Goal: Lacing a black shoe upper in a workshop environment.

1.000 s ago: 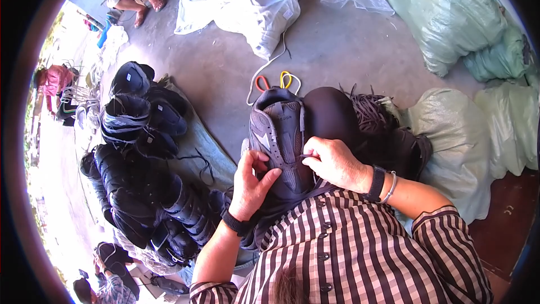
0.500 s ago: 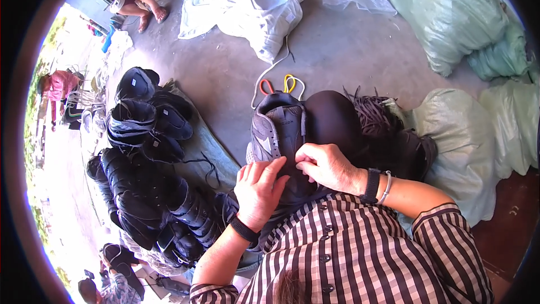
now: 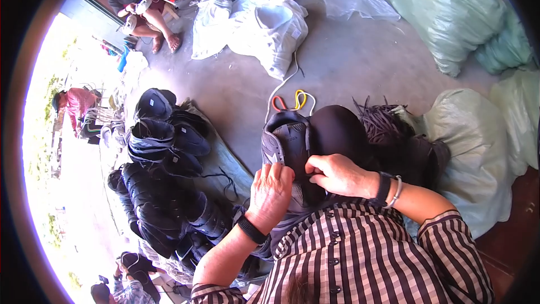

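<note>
A dark grey sneaker point(image 3: 290, 142) with a lighter patch on its side rests on my lap, heel opening away from me. Bent over its left eyelet edge, the fingers of my left hand point(image 3: 271, 192) grip the upper. My right hand point(image 3: 344, 177) is pinched at the opposite edge of the tongue; whatever lies between its thumb and finger is hidden. Just right of the sneaker is my dark-clad knee point(image 3: 336, 135). Beyond it lies a bundle of dark shoelaces point(image 3: 378, 121). A white cord with red and yellow loops point(image 3: 301, 99) lies past the sneaker's heel.
Dark shoes point(image 3: 163, 191) are heaped at my left on a sheet. White sacks point(image 3: 469, 152) stand close on my right, with a large pale green sack point(image 3: 450, 17) farther off. Ahead lies a white bag point(image 3: 270, 34). Other people sit at the far left, one handling a shoe point(image 3: 143, 5).
The whole view has shifted, so the scene sits lower and farther right. My left fingers, spread before, have drawn together on the sneaker's left edge. My right hand keeps its pinch.
</note>
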Motion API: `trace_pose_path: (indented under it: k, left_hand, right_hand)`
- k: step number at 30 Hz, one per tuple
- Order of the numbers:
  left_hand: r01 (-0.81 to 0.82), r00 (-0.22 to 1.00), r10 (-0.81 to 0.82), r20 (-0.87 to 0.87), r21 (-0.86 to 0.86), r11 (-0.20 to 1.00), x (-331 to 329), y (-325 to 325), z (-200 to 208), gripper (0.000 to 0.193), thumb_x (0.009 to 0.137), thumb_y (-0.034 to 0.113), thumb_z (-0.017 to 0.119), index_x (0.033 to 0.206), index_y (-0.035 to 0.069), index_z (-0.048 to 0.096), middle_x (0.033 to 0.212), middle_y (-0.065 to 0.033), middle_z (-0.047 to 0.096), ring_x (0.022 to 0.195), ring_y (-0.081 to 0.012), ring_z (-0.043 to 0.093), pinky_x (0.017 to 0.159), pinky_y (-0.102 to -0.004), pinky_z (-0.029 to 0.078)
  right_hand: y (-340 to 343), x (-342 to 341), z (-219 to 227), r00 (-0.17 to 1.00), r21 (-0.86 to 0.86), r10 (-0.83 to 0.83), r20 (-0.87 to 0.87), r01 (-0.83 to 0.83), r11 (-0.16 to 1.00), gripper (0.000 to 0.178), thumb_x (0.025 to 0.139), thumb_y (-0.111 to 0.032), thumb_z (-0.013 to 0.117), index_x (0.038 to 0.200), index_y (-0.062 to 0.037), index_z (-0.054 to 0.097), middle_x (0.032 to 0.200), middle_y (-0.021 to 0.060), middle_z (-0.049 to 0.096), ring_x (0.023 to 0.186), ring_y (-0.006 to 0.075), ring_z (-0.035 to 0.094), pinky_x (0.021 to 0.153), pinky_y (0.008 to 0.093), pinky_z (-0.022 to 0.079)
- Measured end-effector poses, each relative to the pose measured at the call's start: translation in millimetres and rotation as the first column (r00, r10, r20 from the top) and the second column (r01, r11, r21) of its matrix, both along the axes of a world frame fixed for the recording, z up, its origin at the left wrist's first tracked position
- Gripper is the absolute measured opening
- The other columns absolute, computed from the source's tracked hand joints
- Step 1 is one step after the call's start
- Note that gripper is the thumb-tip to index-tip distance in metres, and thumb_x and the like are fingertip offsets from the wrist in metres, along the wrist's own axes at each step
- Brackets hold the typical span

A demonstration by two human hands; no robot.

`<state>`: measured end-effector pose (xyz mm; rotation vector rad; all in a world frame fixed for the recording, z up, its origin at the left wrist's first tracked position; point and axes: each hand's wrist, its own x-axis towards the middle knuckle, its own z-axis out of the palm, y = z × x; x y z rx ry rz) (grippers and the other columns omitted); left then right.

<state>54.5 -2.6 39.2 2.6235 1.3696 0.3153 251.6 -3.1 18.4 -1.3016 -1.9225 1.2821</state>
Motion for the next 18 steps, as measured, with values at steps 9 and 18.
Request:
trace_pose_path:
  k: [9, 18]
  left_hand:
    - [0.229, 0.462, 0.815, 0.349, -0.935, 0.271, -39, -17, 12, 0.036, 0.099, 0.034, 0.041, 0.108, 0.0, 0.049, 0.092, -0.0107, 0.062, 0.072, -0.0136, 0.061, 0.07, -0.0273, 0.053]
    - [0.108, 0.629, 0.699, 0.342, -0.928, 0.356, -26, -16, 5, 0.028, 0.095, 0.025, 0.051, 0.09, 0.0, 0.062, 0.057, 0.0016, 0.051, 0.05, -0.0067, 0.048, 0.052, -0.0213, 0.041]
  right_hand:
    - [-7, 29, 6, 0.947, 0.047, 0.157, 0.28, -0.177, 0.983, 0.016, 0.078, -0.014, 0.059, 0.086, -0.0004, 0.062, 0.071, 0.0182, 0.063, 0.073, 0.0352, 0.063, 0.069, 0.044, 0.049]
    - [-4, 27, 17, 0.977, -0.145, 0.178, 0.118, -0.16, 0.976, 0.018, 0.08, -0.017, 0.062, 0.076, 0.0004, 0.061, 0.066, 0.0153, 0.061, 0.065, 0.0273, 0.064, 0.063, 0.0373, 0.049]
